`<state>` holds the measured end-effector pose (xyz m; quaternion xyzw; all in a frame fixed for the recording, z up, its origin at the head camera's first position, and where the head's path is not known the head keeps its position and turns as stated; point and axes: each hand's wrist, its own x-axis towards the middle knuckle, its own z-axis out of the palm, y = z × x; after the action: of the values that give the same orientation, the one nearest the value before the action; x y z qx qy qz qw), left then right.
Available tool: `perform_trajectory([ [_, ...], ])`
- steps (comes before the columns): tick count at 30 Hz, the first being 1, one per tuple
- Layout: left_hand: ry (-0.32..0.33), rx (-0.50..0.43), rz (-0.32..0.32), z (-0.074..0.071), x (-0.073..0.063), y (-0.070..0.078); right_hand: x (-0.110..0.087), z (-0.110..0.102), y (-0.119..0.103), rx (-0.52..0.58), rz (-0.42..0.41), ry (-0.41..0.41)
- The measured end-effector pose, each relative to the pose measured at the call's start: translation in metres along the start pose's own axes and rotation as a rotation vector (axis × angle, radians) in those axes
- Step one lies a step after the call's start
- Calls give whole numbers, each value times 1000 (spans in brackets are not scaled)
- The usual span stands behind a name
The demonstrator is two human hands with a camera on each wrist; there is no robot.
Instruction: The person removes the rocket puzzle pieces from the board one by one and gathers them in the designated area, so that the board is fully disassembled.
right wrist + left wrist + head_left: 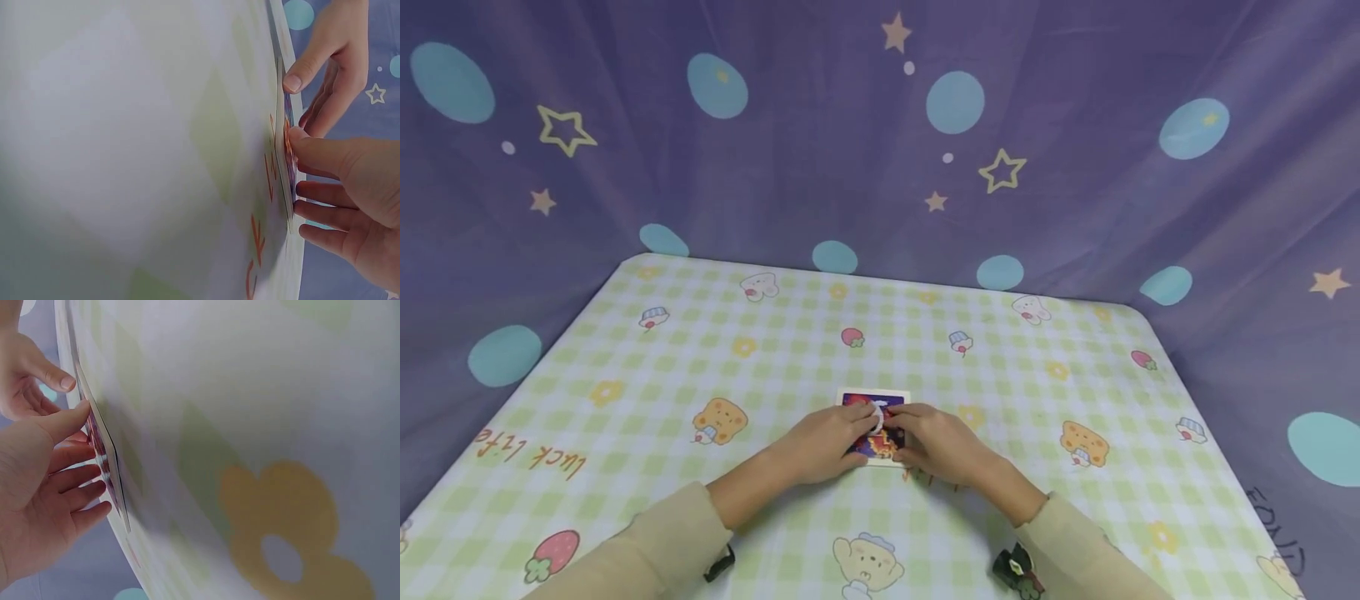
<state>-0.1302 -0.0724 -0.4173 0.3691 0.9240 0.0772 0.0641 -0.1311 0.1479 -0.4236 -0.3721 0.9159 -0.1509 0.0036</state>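
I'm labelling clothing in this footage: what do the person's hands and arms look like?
The left hand and right hand are bare, with no gloves or rings visible. The left sleeve and right sleeve are plain pale beige, ending short of the hands. Dark items show near both sleeves.

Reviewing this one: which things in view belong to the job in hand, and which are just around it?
In the job:
- picture card, pale-bordered
- left hand, at the card's left side
- right hand, at its right side

Just around:
- checked tablecloth
- starry curtain
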Motion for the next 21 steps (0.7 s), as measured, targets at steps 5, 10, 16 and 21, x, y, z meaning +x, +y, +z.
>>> perform_trajectory([
  [5,-5,-14,38,0,1,2,1,2,4,1,7,19],
  [10,11,-27,51,2,2,1,3,4,9,-12,22,37],
  [16,36,-47,50,6,1,-3,10,2,15,0,50,53],
  [21,47,-86,53,6,3,-4,17,1,19,-8,52,65],
])
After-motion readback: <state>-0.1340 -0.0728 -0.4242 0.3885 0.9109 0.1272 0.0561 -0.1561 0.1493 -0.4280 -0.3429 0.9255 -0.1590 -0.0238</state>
